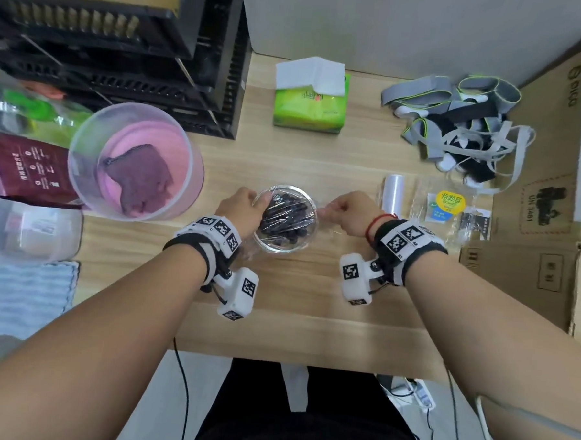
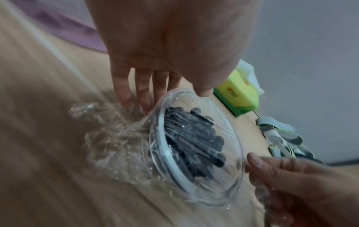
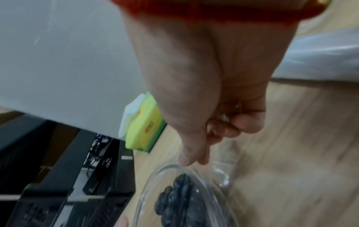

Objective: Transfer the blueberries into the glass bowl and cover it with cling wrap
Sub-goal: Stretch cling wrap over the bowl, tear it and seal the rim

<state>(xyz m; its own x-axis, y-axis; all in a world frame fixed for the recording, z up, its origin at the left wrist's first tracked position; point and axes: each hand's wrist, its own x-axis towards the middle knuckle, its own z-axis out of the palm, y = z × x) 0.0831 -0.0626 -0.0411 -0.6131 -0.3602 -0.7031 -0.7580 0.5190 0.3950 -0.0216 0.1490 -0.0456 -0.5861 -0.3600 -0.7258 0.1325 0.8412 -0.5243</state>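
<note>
bowl: glass bowl (image 1: 285, 219) sitting mid surface (image 1: 311, 305), between both hands.
blueberries: already lying in bowl (image 1: 284, 216), dark heap under film; transfer looking done.
wrap: cling wrap (image 1: 293, 206) stretching across bowl mouth, creased; loose bunched film spilling onto surface at left side (image 2: 108, 138).
left hand: left hand (image 1: 241, 210) lying against bowl's left rim, fingers (image 2: 124, 92) straight, pointing down, pressing film toward bowl wall; thumb near rim top. Not gripping anything.
right hand: right hand (image 1: 345, 211) sitting just right of bowl, fingers curled, pinching wrap edge (image 3: 219, 121), seemingly pulling it taut away from rim.
step: judging as sealing stage, tightening film and tucking edges.
doing it well: keeping right-side pull low and outward, then folding edge down under rim; smoothing left side downward with flat fingers, working round rim bit by bit; holding bowl steady so not sliding; gathering loose left bunch against glass rather than leaving it on surface.
risks: pulling too hard likely tearing thin film or tipping bowl; film clinging to itself before reaching glass.
roll: wrap roll (image 1: 394, 195) lying right of right hand, apart from bowl; whether film is already cut free, cannot tell.
other: tissue pack (image 1: 310, 103) far side, pink tub (image 1: 135, 161) left, strap pile (image 1: 462, 128) far right, none in way.
</note>
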